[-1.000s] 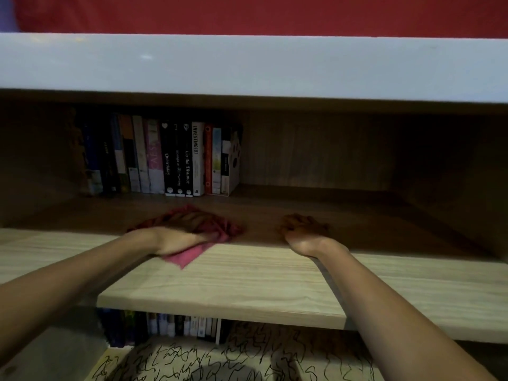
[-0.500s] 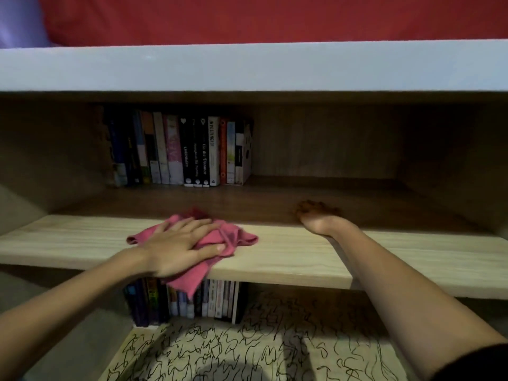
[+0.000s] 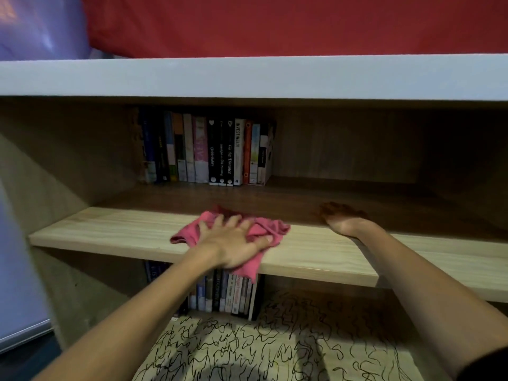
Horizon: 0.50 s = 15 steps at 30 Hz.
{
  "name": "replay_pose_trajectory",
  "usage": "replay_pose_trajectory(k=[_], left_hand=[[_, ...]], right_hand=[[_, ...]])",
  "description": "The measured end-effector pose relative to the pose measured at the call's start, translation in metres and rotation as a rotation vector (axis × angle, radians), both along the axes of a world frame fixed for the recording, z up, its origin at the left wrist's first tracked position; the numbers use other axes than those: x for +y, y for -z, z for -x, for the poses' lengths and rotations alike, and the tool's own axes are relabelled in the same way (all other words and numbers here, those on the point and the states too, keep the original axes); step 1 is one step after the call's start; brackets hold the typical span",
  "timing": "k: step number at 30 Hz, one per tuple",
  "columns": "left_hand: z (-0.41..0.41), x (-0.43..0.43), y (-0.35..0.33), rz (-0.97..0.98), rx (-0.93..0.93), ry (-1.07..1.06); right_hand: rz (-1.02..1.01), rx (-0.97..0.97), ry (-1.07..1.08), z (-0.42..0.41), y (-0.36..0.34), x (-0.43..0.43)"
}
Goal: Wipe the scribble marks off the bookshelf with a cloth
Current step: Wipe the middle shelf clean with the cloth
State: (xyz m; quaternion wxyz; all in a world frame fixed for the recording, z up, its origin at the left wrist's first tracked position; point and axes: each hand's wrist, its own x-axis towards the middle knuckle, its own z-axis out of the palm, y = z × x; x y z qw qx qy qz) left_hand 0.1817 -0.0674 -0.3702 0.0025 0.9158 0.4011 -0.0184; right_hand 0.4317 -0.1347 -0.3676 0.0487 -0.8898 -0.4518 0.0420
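Observation:
A crumpled pink cloth (image 3: 270, 228) lies on the front edge of the middle wooden shelf (image 3: 115, 232), one corner hanging over the edge. My left hand (image 3: 233, 242) presses flat on the cloth with fingers spread. My right hand (image 3: 342, 218) rests palm down on the same shelf further right, its fingers reaching into the shadow. Dense black scribble marks (image 3: 247, 347) cover the lower shelf board below. The middle shelf shows no marks that I can make out.
A row of upright books (image 3: 209, 149) stands at the back left of the middle shelf. More books (image 3: 228, 295) stand on the lower shelf behind the scribbles. A white top board (image 3: 247, 78) overhangs, with red fabric (image 3: 275, 23) above.
My left hand has drawn the cloth from deeper on the shelf toward the front edge and slightly right. The view has dropped back, showing more of the scribbled lower shelf. My right hand stays put.

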Motion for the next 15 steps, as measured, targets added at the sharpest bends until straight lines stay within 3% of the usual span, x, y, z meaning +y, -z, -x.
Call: replay_pose_trajectory(k=[4, 9, 11, 15], left_hand=[[0.054, 0.004, 0.008, -0.094, -0.056, 0.079], [0.128, 0.078, -0.007, -0.002, -0.064, -0.325], [0.116, 0.087, -0.010, 0.052, -0.064, -0.411], [0.051, 0.051, -0.010, 0.110, -0.075, -0.177]], right_hand=[[-0.015, 0.005, 0.006, 0.000, 0.001, 0.000], [-0.028, 0.073, 0.034, 0.002, 0.003, -0.001], [-0.033, 0.071, 0.073, 0.014, 0.000, 0.005], [-0.035, 0.104, -0.046, 0.082, -0.007, 0.042]])
